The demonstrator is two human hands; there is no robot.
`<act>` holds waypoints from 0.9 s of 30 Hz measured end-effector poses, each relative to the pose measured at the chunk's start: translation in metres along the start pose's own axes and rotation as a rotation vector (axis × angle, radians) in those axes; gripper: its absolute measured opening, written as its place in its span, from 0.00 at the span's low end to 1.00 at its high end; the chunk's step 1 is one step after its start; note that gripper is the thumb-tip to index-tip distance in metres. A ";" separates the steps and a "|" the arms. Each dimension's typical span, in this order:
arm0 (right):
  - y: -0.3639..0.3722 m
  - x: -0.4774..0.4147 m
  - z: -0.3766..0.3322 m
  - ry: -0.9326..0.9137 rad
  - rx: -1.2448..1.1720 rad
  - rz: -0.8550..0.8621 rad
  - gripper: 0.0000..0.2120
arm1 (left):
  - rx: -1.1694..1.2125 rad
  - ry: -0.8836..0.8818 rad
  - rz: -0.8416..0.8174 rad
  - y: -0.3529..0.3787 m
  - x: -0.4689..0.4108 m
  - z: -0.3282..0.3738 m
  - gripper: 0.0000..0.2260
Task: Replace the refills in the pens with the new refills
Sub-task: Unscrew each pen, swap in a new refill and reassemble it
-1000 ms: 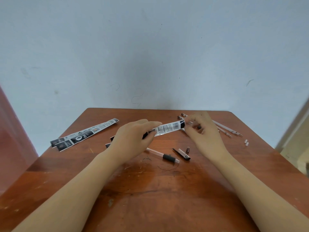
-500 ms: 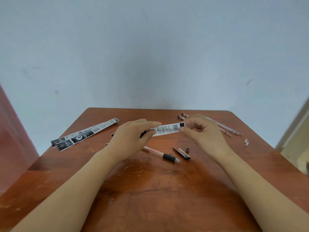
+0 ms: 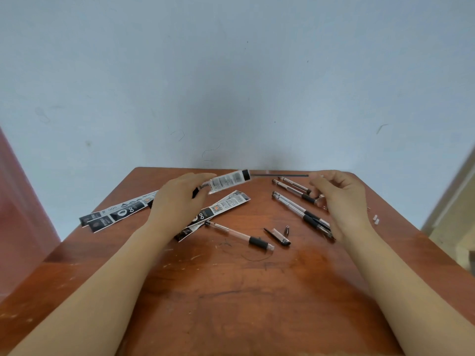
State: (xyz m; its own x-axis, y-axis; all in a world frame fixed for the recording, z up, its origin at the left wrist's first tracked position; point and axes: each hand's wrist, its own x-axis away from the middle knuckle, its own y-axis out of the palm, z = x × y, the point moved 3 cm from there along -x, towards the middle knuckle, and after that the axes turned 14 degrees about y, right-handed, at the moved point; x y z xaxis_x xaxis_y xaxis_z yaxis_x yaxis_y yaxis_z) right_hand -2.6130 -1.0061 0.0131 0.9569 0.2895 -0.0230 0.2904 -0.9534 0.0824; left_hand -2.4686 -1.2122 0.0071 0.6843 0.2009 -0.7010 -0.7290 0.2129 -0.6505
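My left hand [image 3: 180,201] grips a white and black refill packet [image 3: 227,180] raised above the table. A thin dark refill [image 3: 280,175] sticks halfway out of the packet's right end, and my right hand [image 3: 339,199] pinches its far tip. On the table between my arms lie an opened clear pen barrel with a black grip [image 3: 240,236], its black cap [image 3: 279,236] and a small metal tip [image 3: 286,230]. Several more clear pens [image 3: 300,210] lie under and beside my right hand.
More refill packets lie flat: one [image 3: 226,205] under my left hand, two [image 3: 115,214] at the left. Two small white bits [image 3: 375,219] sit near the right edge of the wooden table [image 3: 231,291]. A pale wall stands directly behind it.
My right hand has moved right and drawn the dark refill out of the packet. Both hands have lifted a little, uncovering the packet and pens beneath them.
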 end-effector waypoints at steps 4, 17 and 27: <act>-0.012 -0.005 -0.001 0.029 -0.172 0.118 0.12 | -0.175 -0.178 0.184 -0.018 -0.002 -0.018 0.12; -0.007 -0.006 0.003 0.017 -0.096 0.120 0.14 | -0.557 -0.545 -0.044 -0.027 0.016 -0.076 0.13; -0.004 -0.007 0.007 0.014 -0.044 0.098 0.15 | -0.464 -0.564 -0.185 -0.017 0.015 -0.075 0.11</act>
State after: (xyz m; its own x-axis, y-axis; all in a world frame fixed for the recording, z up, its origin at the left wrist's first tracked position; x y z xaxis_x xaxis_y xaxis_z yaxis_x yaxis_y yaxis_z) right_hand -2.6209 -1.0049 0.0058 0.9805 0.1966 0.0014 0.1948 -0.9726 0.1268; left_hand -2.4476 -1.2850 -0.0139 0.6111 0.6870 -0.3932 -0.4484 -0.1090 -0.8872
